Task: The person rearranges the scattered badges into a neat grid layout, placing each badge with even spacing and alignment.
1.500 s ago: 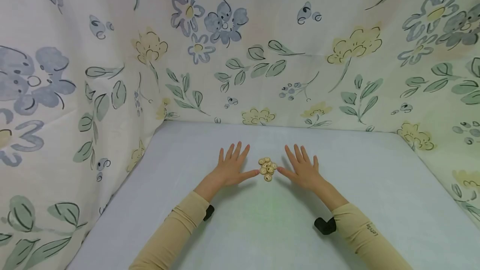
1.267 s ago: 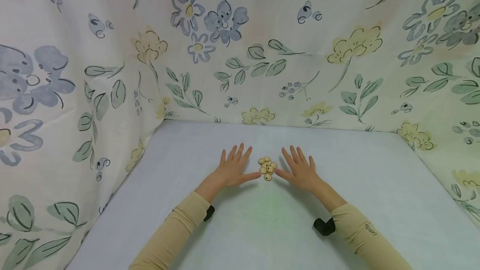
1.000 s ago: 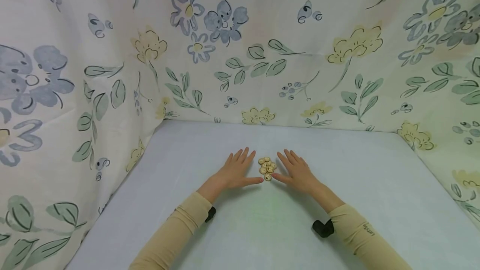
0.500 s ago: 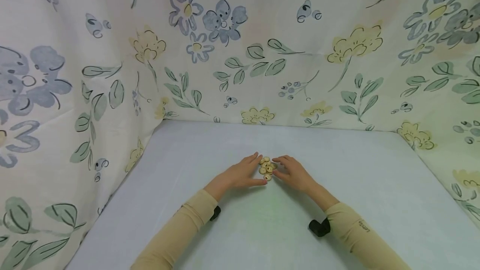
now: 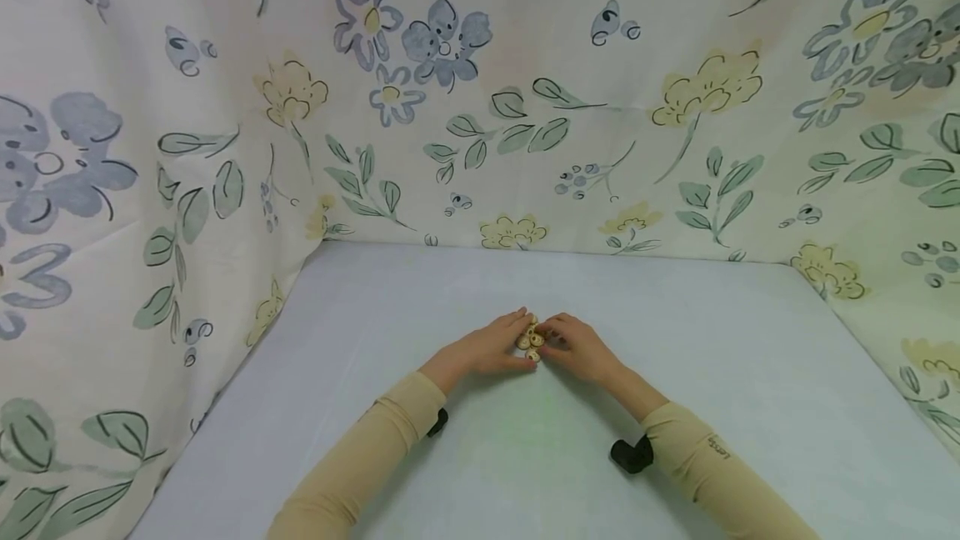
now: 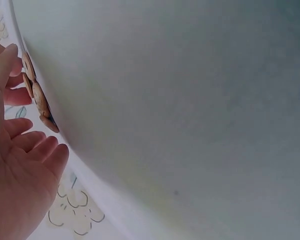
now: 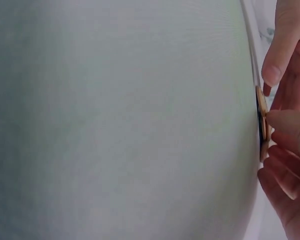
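Observation:
Several small round wooden discs (image 5: 524, 343) with dark marks lie in a tight pile on the white table. Along the pile's left side sits my left hand (image 5: 491, 347), its fingers fairly straight and its thumb stretched just in front of the nearest disc. Opposite it, the fingers of my right hand (image 5: 581, 347) bend in over the pile's right side and hide some discs. In the right wrist view the right thumb overlaps a disc (image 7: 262, 102); I cannot tell whether it pinches one. Seen edge-on in the left wrist view, the discs (image 6: 40, 97) partly overlap each other.
The broad table (image 5: 712, 340) has a smooth pale surface. A white cloth (image 5: 637, 148) with flowers and leaves hangs behind it and along both sides. Beige sleeves (image 5: 360, 448) cover both arms, and a black wrist device (image 5: 632, 455) hangs under the right wrist.
Both hands have moved inward from spread positions at either side of the pile. The right fingers have bent in around its right edge. The left fingers have come together.

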`<state>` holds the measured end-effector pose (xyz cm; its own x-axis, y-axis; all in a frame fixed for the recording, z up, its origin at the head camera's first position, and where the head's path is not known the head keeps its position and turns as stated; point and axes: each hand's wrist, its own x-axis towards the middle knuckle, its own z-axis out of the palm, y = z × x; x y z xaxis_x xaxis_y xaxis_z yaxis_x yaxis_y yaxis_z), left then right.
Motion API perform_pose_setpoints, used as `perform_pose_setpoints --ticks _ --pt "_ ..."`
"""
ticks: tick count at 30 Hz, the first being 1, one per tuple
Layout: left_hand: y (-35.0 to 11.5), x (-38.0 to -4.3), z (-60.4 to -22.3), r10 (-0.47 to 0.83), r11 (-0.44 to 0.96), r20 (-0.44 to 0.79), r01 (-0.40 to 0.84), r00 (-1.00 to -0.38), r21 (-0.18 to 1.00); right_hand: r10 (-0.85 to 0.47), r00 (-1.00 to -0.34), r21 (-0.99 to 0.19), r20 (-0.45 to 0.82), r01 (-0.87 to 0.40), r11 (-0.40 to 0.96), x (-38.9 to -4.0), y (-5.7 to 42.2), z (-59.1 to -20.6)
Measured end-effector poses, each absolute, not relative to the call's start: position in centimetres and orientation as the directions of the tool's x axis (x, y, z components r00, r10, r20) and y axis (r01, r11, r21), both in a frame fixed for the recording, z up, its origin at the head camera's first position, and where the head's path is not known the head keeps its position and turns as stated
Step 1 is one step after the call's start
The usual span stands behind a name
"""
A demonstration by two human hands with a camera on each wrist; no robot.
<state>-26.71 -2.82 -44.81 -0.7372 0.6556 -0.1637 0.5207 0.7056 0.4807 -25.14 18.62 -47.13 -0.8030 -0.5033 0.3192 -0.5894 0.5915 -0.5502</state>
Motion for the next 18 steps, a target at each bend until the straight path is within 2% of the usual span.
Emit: perform_pose_setpoints --ticks 9,18 --pt "-2.5 -27.6 -45.1 0.685 0.681 -0.158 0.547 -0.711 0.487 -0.482 -0.812 -0.547 0.329 -0.58 0.604 -25.4 18.3 -47.5" --pt "-2.3 -28.3 -45.3 0.735 0.564 0.014 0.624 -0.677 0.541 -0.426 -0.854 -0.57 0.298 -0.517 0.639 -25.3 18.1 -47.4"
